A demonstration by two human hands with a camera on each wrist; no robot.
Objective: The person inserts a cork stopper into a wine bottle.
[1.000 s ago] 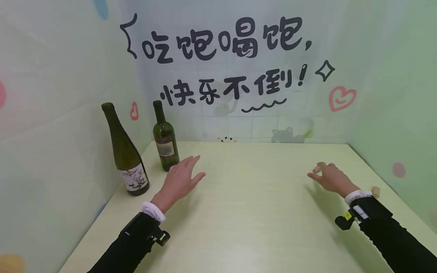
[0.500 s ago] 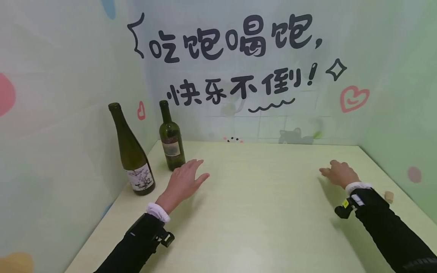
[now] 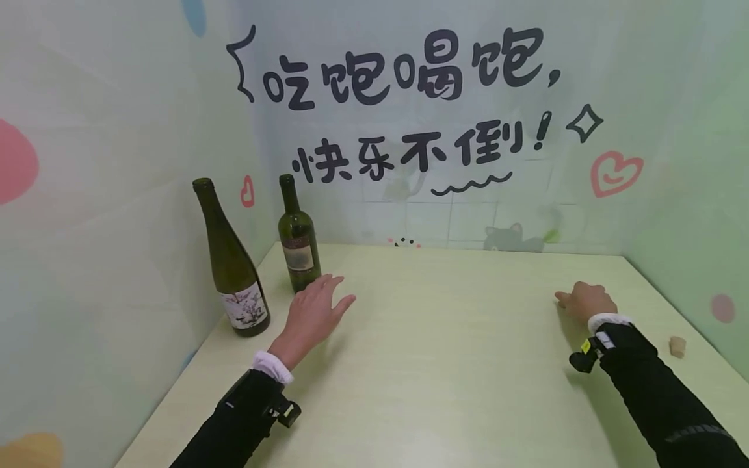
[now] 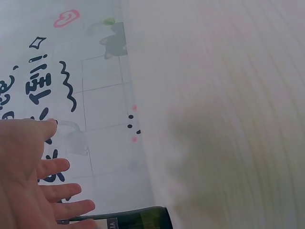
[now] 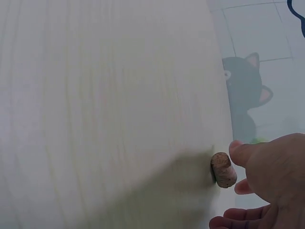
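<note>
My left hand (image 3: 330,294) hovers open with fingers spread over the pale table (image 3: 445,364), just right of a dark green wine bottle (image 3: 298,242); in the left wrist view the left hand (image 4: 43,186) is beside that bottle's base (image 4: 128,222). A taller green bottle (image 3: 232,273) with a blossom label stands nearer the left wall. Both bottles are uncorked. My right hand (image 3: 576,300) is curled low at the table's right. In the right wrist view its thumb (image 5: 243,151) and a finger pinch a cork (image 5: 224,169) lying at the tabletop.
A second cork (image 3: 677,346) lies on the table near the right wall, behind my right wrist. Decorated walls close in the table on the left, back and right. The wooden top stretches bare between my hands.
My right hand's fingers have curled in over the cork, which showed at its fingertips a second ago and is now hidden in the head view. The left hand has barely moved.
</note>
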